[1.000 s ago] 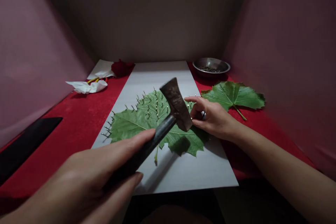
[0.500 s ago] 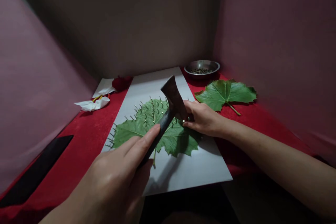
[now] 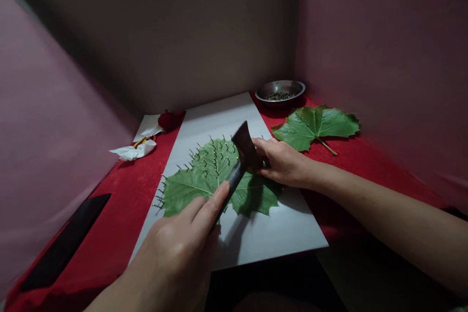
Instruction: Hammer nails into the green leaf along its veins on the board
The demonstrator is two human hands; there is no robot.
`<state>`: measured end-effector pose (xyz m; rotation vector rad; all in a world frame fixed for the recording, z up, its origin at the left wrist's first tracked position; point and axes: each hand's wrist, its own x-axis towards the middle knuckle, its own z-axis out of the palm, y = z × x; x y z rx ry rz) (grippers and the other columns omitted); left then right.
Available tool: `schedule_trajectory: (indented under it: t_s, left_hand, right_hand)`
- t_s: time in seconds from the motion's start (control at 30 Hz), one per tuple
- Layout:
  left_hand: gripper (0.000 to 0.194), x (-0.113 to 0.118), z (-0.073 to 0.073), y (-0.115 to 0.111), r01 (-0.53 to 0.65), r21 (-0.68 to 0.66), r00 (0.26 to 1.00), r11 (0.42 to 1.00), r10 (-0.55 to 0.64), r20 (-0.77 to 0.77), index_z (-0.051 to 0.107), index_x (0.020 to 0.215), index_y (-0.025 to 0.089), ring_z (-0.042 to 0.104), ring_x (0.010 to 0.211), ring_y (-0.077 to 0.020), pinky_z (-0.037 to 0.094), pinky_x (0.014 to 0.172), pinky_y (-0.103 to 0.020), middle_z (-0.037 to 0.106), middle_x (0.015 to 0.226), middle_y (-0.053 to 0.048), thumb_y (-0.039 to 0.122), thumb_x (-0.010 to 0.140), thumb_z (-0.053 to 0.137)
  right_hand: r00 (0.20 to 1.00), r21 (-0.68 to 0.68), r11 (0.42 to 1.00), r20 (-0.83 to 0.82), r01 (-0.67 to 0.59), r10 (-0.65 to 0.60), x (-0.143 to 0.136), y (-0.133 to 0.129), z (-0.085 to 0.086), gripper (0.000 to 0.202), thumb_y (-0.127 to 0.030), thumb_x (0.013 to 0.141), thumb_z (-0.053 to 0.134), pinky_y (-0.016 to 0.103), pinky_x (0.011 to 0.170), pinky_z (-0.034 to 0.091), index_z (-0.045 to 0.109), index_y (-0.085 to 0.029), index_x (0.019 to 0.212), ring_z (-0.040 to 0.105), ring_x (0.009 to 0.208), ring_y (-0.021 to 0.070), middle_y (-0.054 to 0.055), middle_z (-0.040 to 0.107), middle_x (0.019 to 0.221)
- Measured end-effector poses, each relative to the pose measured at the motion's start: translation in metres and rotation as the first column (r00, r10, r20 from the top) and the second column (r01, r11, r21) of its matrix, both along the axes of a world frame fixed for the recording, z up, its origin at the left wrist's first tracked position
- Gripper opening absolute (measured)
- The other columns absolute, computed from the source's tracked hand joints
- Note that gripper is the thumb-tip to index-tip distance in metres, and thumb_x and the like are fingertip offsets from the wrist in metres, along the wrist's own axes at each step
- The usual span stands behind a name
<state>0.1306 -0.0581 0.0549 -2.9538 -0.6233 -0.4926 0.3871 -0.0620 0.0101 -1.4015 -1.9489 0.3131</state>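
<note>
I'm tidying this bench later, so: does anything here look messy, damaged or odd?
Yes. Crumpled white tissue lies loose on the red cloth at far left. The big leaf on the white board is pierced by many nails, several leaning. The left hand swings a hammer close to the right hand's fingers.

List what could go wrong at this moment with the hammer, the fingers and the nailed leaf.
The dark metal hammer head, held by the left hand, sits right beside the right hand fingers; a slightly off strike could hit them. The green leaf on the white board could tear. The upright small nails may bend.
</note>
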Motion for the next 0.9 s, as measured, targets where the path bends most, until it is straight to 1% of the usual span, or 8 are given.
schedule_trajectory:
  t_s: [0.1,0.23,0.37,0.43,0.53,0.63,0.77,0.9]
  left_hand:
    - [0.063,-0.001,-0.003,0.002,0.026,-0.044,1.0,0.999,-0.025,0.006,0.027,0.143,0.024,0.068,0.071,-0.0192,0.054,0.049,-0.026,0.067,0.1,-0.01,0.011,0.084,0.044]
    - [0.064,-0.009,0.0,-0.001,-0.007,-0.091,1.0,0.996,0.009,0.018,0.026,0.144,0.027,0.068,0.086,-0.0204,0.056,0.056,-0.025,0.064,0.113,-0.011,0.01,0.085,0.045]
    - [0.062,-0.017,0.0,-0.003,-0.024,-0.109,1.0,0.994,0.026,0.017,0.027,0.143,0.027,0.067,0.093,-0.0194,0.057,0.066,-0.024,0.064,0.116,-0.009,0.01,0.086,0.044]
    - [0.061,-0.02,-0.002,-0.002,-0.025,-0.119,0.999,0.993,0.028,0.02,0.028,0.143,0.026,0.066,0.095,-0.0194,0.057,0.069,-0.025,0.064,0.117,-0.009,0.012,0.086,0.045]
    - [0.06,-0.023,-0.003,-0.003,-0.027,-0.136,0.999,0.99,0.033,0.04,0.03,0.142,0.025,0.065,0.098,-0.0202,0.057,0.074,-0.026,0.063,0.119,-0.009,0.015,0.086,0.048]
    - [0.06,-0.027,-0.004,-0.003,-0.016,-0.141,0.998,0.99,0.025,0.063,0.03,0.142,0.026,0.066,0.096,-0.0194,0.056,0.073,-0.026,0.064,0.118,-0.009,0.016,0.086,0.048]
    - [0.059,-0.028,-0.007,-0.002,-0.023,-0.15,0.996,0.988,0.037,0.087,0.03,0.141,0.027,0.066,0.094,-0.0189,0.056,0.072,-0.025,0.065,0.114,-0.009,0.014,0.086,0.046]
    - [0.056,-0.023,-0.01,0.002,0.007,-0.15,0.991,0.989,0.013,0.13,0.033,0.141,0.026,0.065,0.097,-0.0206,0.057,0.068,-0.024,0.064,0.117,-0.011,0.018,0.087,0.045]
  right_hand:
    - [1.0,0.01,1.0,0.03,-0.005,0.004,0.0,0.0,-0.001,0.046,-0.011,0.072,0.056,0.03,0.071,0.041,0.049,-0.015,0.117,0.053,0.075,0.0165,0.003,0.063,0.082]
    - [0.998,0.017,1.0,0.064,-0.018,0.017,0.001,-0.002,-0.002,0.054,-0.005,0.068,0.056,0.031,0.074,0.041,0.047,-0.012,0.122,0.053,0.074,0.0155,0.002,0.062,0.079]
    - [0.997,0.021,0.997,0.04,-0.068,0.067,0.003,-0.003,0.001,0.052,-0.006,0.069,0.058,0.028,0.069,0.042,0.05,-0.013,0.12,0.054,0.071,0.0135,0.002,0.062,0.08]
    - [0.998,0.069,0.996,0.027,-0.06,0.058,0.006,-0.005,0.005,0.046,-0.008,0.07,0.059,0.028,0.067,0.043,0.053,-0.014,0.116,0.054,0.071,0.0131,0.003,0.062,0.082]
    - [1.0,0.155,0.988,0.011,-0.01,0.009,0.01,-0.015,0.013,0.027,-0.011,0.074,0.059,0.029,0.069,0.044,0.061,-0.015,0.1,0.055,0.075,0.0141,0.005,0.062,0.085]
    - [0.998,0.142,0.99,0.063,0.013,-0.022,0.01,-0.032,0.017,0.015,-0.022,0.081,0.057,0.033,0.075,0.044,0.066,-0.017,0.093,0.054,0.083,0.0176,0.007,0.063,0.088]
    - [0.968,0.068,0.998,0.25,0.005,-0.022,0.002,-0.053,0.011,0.031,-0.036,0.089,0.049,0.045,0.089,0.039,0.065,-0.019,0.109,0.048,0.102,0.0251,0.01,0.063,0.107]
    - [0.928,0.009,0.998,0.368,0.065,-0.064,-0.01,-0.06,0.002,0.044,-0.043,0.089,0.046,0.053,0.094,0.033,0.059,-0.018,0.123,0.039,0.112,0.033,0.01,0.058,0.123]
